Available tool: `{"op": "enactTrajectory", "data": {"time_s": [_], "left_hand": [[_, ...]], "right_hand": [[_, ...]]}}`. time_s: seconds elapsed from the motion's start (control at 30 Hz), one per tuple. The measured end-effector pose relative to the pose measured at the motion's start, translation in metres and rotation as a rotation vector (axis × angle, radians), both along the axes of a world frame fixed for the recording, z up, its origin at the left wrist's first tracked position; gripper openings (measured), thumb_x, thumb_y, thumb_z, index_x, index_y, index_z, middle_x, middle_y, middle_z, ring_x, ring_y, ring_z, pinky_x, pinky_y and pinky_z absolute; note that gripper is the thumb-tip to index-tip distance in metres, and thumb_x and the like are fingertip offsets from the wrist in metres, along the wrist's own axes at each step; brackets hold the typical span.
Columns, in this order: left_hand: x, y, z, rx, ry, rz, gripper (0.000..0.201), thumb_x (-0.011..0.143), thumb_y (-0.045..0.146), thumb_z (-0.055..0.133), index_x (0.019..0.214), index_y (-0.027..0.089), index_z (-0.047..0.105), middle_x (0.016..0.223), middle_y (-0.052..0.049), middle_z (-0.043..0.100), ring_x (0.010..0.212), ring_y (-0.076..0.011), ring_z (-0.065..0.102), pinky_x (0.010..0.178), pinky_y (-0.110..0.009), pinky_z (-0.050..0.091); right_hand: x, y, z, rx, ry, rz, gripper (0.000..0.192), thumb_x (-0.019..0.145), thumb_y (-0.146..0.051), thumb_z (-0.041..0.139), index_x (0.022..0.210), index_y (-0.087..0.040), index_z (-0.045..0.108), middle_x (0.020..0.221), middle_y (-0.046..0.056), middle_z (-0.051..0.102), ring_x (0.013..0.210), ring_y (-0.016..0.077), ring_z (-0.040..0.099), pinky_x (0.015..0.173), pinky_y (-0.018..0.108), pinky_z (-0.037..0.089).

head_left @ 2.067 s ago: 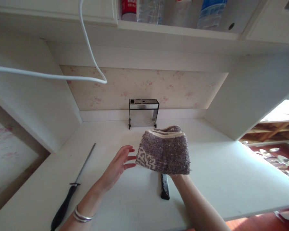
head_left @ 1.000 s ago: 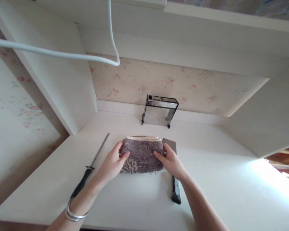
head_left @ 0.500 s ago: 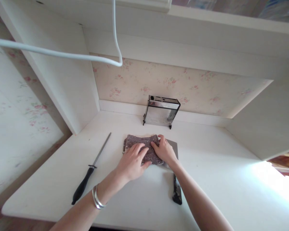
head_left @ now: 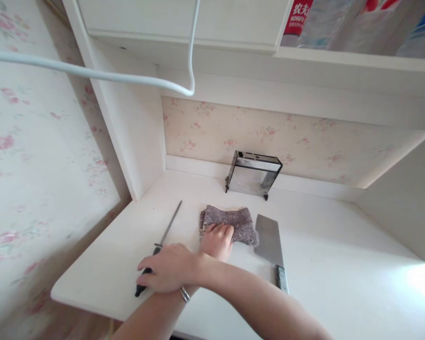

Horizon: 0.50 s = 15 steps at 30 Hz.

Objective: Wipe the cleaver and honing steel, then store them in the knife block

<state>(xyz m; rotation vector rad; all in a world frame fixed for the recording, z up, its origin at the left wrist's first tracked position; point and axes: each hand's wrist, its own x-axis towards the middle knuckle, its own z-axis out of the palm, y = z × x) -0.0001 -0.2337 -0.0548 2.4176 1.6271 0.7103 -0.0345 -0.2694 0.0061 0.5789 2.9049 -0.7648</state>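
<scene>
One cleaver (head_left: 268, 238) — one cloth (head_left: 233, 222) — one steel (head_left: 163, 238)

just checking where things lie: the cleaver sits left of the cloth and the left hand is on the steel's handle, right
Not quite. In the head view the cleaver lies right of the cloth, not left. The left hand is on the steel's handle.

White desk (head_left: 340, 283) carrying 4 items: sharpening steel (head_left: 159, 248) lying at left, folded grey towel (head_left: 233, 222) sitting centre, cleaver (head_left: 271, 245) lying right, metal rack (head_left: 253, 174) standing far.
</scene>
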Motion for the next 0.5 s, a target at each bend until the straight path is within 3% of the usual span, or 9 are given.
{"op": "enactTrajectory", "data": {"time_s": [0.07,0.13,0.3,0.37,0.5], "left_hand": [[-0.004,-0.003,0.003,-0.025,-0.054,0.074,0.033,0.084,0.028,0.051,0.116,0.018,0.053,0.103,-0.011,0.066,0.095,-0.0257,0.062,0.086,-0.039,0.045],[-0.009,-0.003,0.006,-0.08,-0.173,0.153,0.035,0.089,0.038,0.041,0.115,0.018,0.053,0.101,-0.013,0.067,0.086,-0.027,0.064,0.076,-0.038,0.047],[-0.017,0.007,0.015,-0.256,-0.693,0.262,0.042,0.087,0.054,0.037,0.103,0.02,0.056,0.089,-0.012,0.069,0.088,-0.0271,0.065,0.077,-0.035,0.046],[-0.02,0.011,0.017,-0.298,-0.932,0.252,0.043,0.085,0.056,0.042,0.104,0.02,0.056,0.1,-0.012,0.068,0.099,-0.0266,0.062,0.084,-0.035,0.045],[-0.03,0.01,0.014,-0.414,-1.17,0.209,0.051,0.084,0.059,0.042,0.115,0.021,0.054,0.116,-0.012,0.063,0.112,-0.0275,0.056,0.092,-0.04,0.042]], "right_hand": [[-0.024,0.004,-0.011,-0.003,-0.051,0.093,0.039,0.083,-0.049,0.042,0.11,-0.029,0.063,0.108,0.007,0.068,0.09,0.0284,0.065,0.069,0.041,0.05],[-0.039,0.008,-0.019,-0.017,-0.095,0.101,0.042,0.08,-0.054,0.045,0.104,-0.027,0.065,0.098,0.008,0.07,0.08,0.0277,0.066,0.062,0.039,0.051],[-0.046,0.017,-0.019,-0.062,-0.161,-0.038,0.049,0.078,-0.062,0.043,0.071,-0.019,0.065,0.073,0.011,0.07,0.071,0.0318,0.066,0.059,0.046,0.051],[-0.042,0.022,-0.01,-0.214,-0.105,-0.162,0.042,0.08,-0.056,0.044,0.068,-0.019,0.061,0.059,0.006,0.066,0.063,0.0272,0.066,0.062,0.045,0.052],[-0.02,0.034,0.022,-0.842,0.318,-0.508,0.025,0.082,-0.045,0.048,0.088,-0.02,0.053,0.055,-0.001,0.063,0.053,0.0155,0.065,0.053,0.028,0.053]]}}
